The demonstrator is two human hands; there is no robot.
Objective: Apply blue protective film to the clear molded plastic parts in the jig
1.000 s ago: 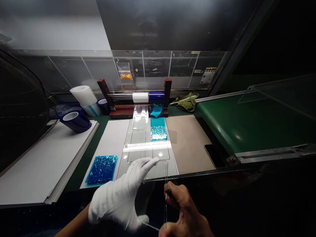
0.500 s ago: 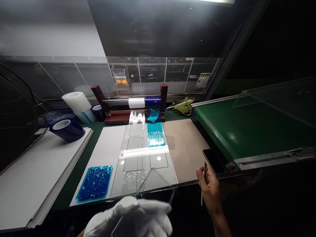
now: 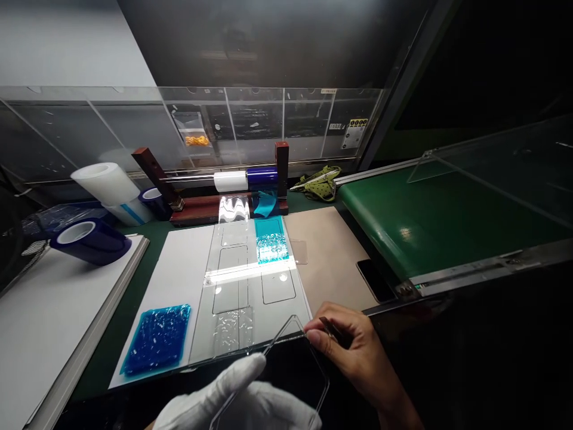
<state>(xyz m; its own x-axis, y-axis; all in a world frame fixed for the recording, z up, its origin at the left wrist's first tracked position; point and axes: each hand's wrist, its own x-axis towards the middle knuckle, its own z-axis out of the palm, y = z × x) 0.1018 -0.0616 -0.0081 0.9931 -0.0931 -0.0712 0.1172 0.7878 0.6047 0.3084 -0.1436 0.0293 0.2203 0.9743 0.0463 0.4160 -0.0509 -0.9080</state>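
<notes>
Beyond the desk (image 3: 128, 298), nothing is firm: gloved left hand (image 3: 219, 391) clasps a clear panel (image 3: 286, 364), right hand (image 3: 349, 343) pinches a dark tool (image 3: 330, 328) at its edge (a slip could scratch it).

The stand (image 3: 201, 207) is sitting behind the glass (image 3: 277, 319), the pane (image 3: 290, 358) before it in the left hand (image 3: 244, 400). Left, the tape (image 3: 101, 245) is lying on the paper stack (image 3: 67, 310), the film pile (image 3: 156, 340) between stack and glass. Right, the board (image 3: 326, 239) is lying between glass and conveyor (image 3: 447, 227).

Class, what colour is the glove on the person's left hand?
The glove is white; the head view shows it best.
</notes>
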